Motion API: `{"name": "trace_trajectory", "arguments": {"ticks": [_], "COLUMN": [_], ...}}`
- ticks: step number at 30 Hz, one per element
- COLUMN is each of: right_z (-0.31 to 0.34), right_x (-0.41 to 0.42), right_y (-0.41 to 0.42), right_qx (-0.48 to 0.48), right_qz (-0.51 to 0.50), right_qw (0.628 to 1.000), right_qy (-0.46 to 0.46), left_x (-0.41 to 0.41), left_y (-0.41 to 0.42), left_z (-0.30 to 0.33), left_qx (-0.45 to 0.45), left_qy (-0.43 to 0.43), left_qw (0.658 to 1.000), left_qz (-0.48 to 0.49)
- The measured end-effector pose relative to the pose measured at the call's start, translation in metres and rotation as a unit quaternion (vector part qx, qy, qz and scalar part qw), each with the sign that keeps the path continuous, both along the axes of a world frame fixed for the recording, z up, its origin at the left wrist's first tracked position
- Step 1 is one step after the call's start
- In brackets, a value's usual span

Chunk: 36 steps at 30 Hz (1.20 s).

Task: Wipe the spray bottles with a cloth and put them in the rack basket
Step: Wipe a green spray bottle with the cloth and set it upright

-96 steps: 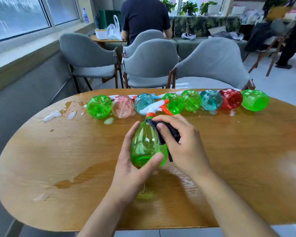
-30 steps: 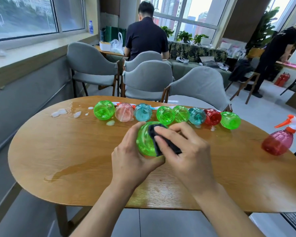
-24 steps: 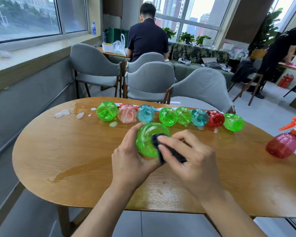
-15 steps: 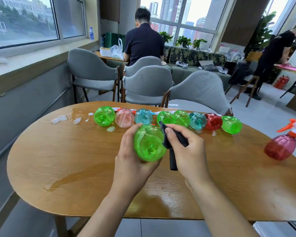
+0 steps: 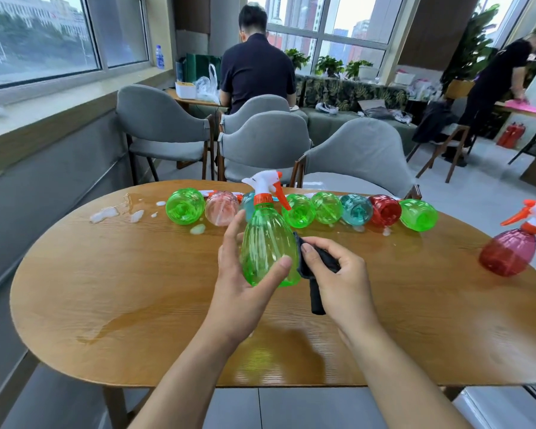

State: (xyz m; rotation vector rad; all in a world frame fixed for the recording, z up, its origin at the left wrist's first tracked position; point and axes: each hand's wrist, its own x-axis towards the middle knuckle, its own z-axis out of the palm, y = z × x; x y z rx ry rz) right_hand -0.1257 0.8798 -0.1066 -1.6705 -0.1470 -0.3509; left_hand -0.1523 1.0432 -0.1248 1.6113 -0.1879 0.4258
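My left hand (image 5: 240,284) grips a green spray bottle (image 5: 265,243) upright above the wooden table (image 5: 136,274), its white and orange trigger head on top. My right hand (image 5: 338,280) holds a dark cloth (image 5: 317,274) against the bottle's right side; a strip of the cloth hangs below my fingers. Several more bottles lie in a row (image 5: 322,209) along the table's far side, bases toward me: green, pink, teal and red. A red bottle (image 5: 509,250) stands at the table's right edge. No rack basket is in view.
White foam blobs and a wet patch (image 5: 112,212) lie at the far left of the table, and a water streak (image 5: 121,320) runs near the front left. Grey chairs (image 5: 356,153) stand behind the table. A seated person and a standing person are farther back.
The green bottle has turned from base-toward-me to upright, trigger head up. My right hand with the cloth has slid from the base to the bottle's right side.
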Motion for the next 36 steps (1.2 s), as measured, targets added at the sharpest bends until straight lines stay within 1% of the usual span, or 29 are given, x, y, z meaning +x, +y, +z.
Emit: {"name": "trace_trajectory", "arguments": {"ticks": [3, 6, 9, 13, 18, 22, 27, 32, 36], "right_z": [-0.001, 0.002, 0.003, 0.007, 0.01, 0.009, -0.01, -0.035, -0.051], "right_x": [-0.001, -0.005, -0.01, -0.019, -0.031, -0.046, -0.058, -0.053, -0.041], "right_y": [-0.009, -0.022, -0.045, -0.091, -0.165, -0.223, -0.284, -0.333, -0.364], "right_qx": [0.012, 0.025, 0.029, 0.021, 0.003, 0.015, 0.023, 0.036, 0.057], "right_qz": [-0.006, -0.009, -0.017, -0.047, -0.115, -0.167, -0.215, -0.25, -0.264], "right_qw": [1.0, 1.0, 0.999, 0.999, 0.993, 0.986, 0.976, 0.966, 0.96], "right_qy": [0.003, 0.007, 0.008, 0.002, 0.002, 0.017, 0.035, 0.058, 0.075], "left_x": [0.003, 0.004, 0.006, 0.01, 0.017, 0.02, 0.026, 0.04, 0.053], "left_y": [-0.006, -0.019, -0.036, -0.075, -0.146, -0.207, -0.275, -0.329, -0.363], "left_z": [-0.002, -0.005, -0.006, -0.006, -0.003, 0.002, -0.015, -0.038, -0.048], "left_qx": [-0.032, -0.041, -0.013, 0.026, 0.076, 0.102, 0.131, 0.17, 0.171], "left_qy": [0.023, 0.027, 0.012, 0.0, -0.006, -0.011, 0.02, 0.054, 0.061], "left_qw": [0.999, 0.998, 0.999, 0.995, 0.989, 0.981, 0.969, 0.958, 0.957], "left_qz": [-0.024, -0.035, -0.045, -0.093, -0.128, -0.166, -0.207, -0.225, -0.225]}}
